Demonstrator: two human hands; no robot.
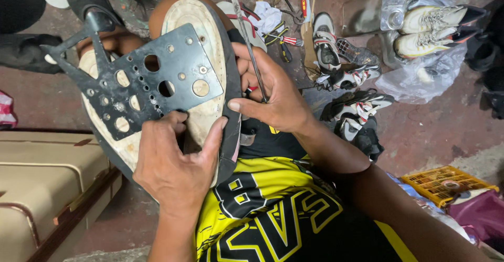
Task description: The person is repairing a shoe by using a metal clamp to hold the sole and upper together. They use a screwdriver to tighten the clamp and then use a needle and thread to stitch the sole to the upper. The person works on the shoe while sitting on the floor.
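1. Head view: your left hand [176, 159] is closed round the near end of the upturned shoe [202, 73], thumb over the pale sole and fingers behind the dark rim. The shoe rests on your lap against a black perforated metal plate [142, 78]. Keep that clamp firm so the sole cannot rock on the plate.
2. Your right hand [273, 96] is pinched shut on a thin metal awl [249, 46], thumb and forefinger low on the shaft, right beside the shoe's dark edge. I judge you are working the seam where sole meets rim; keep the tool shallow and angled away from your left thumb, which sits close to the tip.
3. Whether the tip is already in the seam, I cannot tell; your fingers hide it.
4. More shoes [341, 57] and screwdrivers [283, 41] lie on the floor [430, 131] beyond your hands, within reach.
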